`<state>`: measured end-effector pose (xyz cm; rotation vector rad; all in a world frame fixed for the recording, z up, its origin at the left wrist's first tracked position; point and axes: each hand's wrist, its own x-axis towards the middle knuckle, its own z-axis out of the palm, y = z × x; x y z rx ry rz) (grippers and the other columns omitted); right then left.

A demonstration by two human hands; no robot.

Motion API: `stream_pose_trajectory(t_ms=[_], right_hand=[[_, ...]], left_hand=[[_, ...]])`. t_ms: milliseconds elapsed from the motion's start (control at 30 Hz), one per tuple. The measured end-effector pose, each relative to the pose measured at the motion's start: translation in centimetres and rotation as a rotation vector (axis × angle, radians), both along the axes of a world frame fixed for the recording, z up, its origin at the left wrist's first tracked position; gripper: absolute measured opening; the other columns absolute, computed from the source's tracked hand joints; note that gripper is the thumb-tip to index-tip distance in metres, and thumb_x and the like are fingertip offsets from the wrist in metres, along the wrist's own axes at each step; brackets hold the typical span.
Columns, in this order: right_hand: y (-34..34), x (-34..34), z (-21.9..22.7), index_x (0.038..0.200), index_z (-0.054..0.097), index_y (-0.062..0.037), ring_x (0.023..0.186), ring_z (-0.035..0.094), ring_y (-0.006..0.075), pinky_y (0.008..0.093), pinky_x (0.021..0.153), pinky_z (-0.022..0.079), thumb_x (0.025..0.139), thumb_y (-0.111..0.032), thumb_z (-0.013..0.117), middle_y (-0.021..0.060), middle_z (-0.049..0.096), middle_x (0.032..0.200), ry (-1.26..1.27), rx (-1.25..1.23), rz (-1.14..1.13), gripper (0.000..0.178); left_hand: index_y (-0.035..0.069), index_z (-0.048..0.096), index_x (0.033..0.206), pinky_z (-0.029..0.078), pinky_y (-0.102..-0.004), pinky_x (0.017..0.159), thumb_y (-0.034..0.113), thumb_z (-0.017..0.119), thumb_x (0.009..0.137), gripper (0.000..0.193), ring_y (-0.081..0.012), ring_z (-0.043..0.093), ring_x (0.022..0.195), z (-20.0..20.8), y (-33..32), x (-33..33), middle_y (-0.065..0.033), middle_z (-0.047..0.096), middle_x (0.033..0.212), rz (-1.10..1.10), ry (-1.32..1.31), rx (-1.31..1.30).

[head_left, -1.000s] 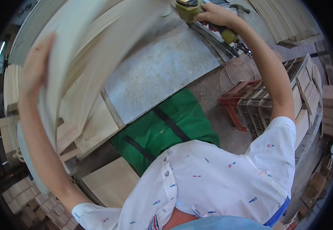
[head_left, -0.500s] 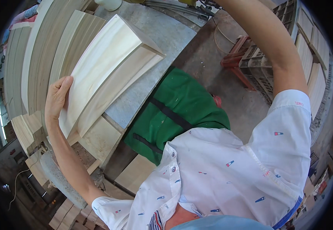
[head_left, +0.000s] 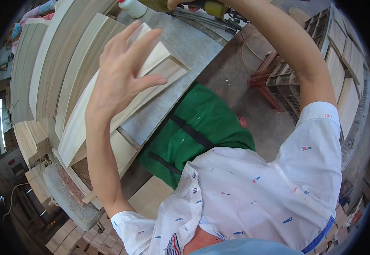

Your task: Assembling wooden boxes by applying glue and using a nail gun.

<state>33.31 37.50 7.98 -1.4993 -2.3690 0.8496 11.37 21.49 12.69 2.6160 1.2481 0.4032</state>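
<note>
Two bare hands reach over the tabletop (head_left: 206,49). Fingers and thumb spread wide, the left hand (head_left: 123,66) is in front of a pale, angular wooden piece (head_left: 136,104), hiding part of it; whether it touches the wood cannot be told. That piece lies slantwise along the tabletop, its far end over the bare metal sheet. At the upper edge, partly cut off, the right hand (head_left: 180,5) is wrapped around the handle of a yellow-green tool (head_left: 215,8). A white bottle (head_left: 132,7) with a red cap stands between the tool and the stacked boards (head_left: 57,63) on the left. Green cloth (head_left: 212,121) with dark straps covers the lap. Right of it, a dark crate (head_left: 285,78) sits near a red stool (head_left: 263,83).
</note>
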Motion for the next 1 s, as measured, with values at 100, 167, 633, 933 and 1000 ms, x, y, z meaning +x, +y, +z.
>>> stream_pose_trajectory(t_ms=[100, 167, 633, 933, 1000], right_hand=[[-0.4, -0.1, 0.6, 0.079, 0.066, 0.0070, 0.058, 0.065, 0.0241, 0.0345, 0.054, 0.052, 0.067, -0.019, 0.069, 0.0161, 0.066, 0.071, 0.005, -0.025, 0.017, 0.028], [-0.5, -0.1, 0.9, 0.077, 0.066, 0.0081, 0.056, 0.064, 0.0235, 0.0341, 0.052, 0.051, 0.068, -0.017, 0.067, 0.0161, 0.066, 0.069, 0.025, -0.096, -0.010, 0.027], [-1.3, -0.2, 5.6, 0.090, 0.063, 0.0060, 0.050, 0.058, 0.0163, 0.0287, 0.045, 0.048, 0.075, -0.017, 0.063, 0.0087, 0.060, 0.064, 0.082, -0.174, -0.013, 0.027], [-6.3, 1.2, 18.0, 0.098, 0.057, 0.0074, 0.054, 0.059, 0.0128, 0.0247, 0.048, 0.050, 0.082, -0.012, 0.062, 0.0067, 0.058, 0.071, 0.083, -0.002, -0.052, 0.026], [-7.0, 1.5, 19.0, 0.095, 0.059, 0.0077, 0.051, 0.059, 0.0131, 0.0236, 0.045, 0.048, 0.081, -0.013, 0.064, 0.0078, 0.059, 0.067, 0.071, -0.083, 0.202, 0.026]], left_hand=[[0.023, 0.054, 0.126, 0.031, -0.0476, 0.103, 0.038, 0.077, 0.066, 0.066, -0.0386, 0.037, 0.126, -0.5, 0.5, 0.8, -0.0164, 0.039, 0.139, -0.025, 0.027, 0.026], [0.021, 0.057, 0.120, 0.031, -0.0490, 0.103, 0.033, 0.075, 0.070, 0.055, -0.0383, 0.037, 0.125, -0.7, 0.7, 0.9, -0.0153, 0.038, 0.140, -0.037, 0.070, 0.059], [0.017, 0.058, 0.111, 0.032, -0.0500, 0.102, 0.024, 0.070, 0.073, 0.040, -0.0358, 0.038, 0.124, -1.9, 3.6, -0.7, -0.0107, 0.038, 0.139, 0.112, 0.080, 0.106], [0.016, 0.056, 0.110, 0.034, -0.0489, 0.097, 0.016, 0.065, 0.071, 0.040, -0.0325, 0.042, 0.116, -3.0, 3.4, -1.0, -0.0108, 0.041, 0.134, 0.139, 0.030, 0.143], [0.016, 0.056, 0.110, 0.034, -0.0487, 0.097, 0.015, 0.065, 0.071, 0.040, -0.0319, 0.043, 0.115, -3.1, 3.4, -0.7, -0.0107, 0.041, 0.133, 0.129, 0.025, 0.147]])
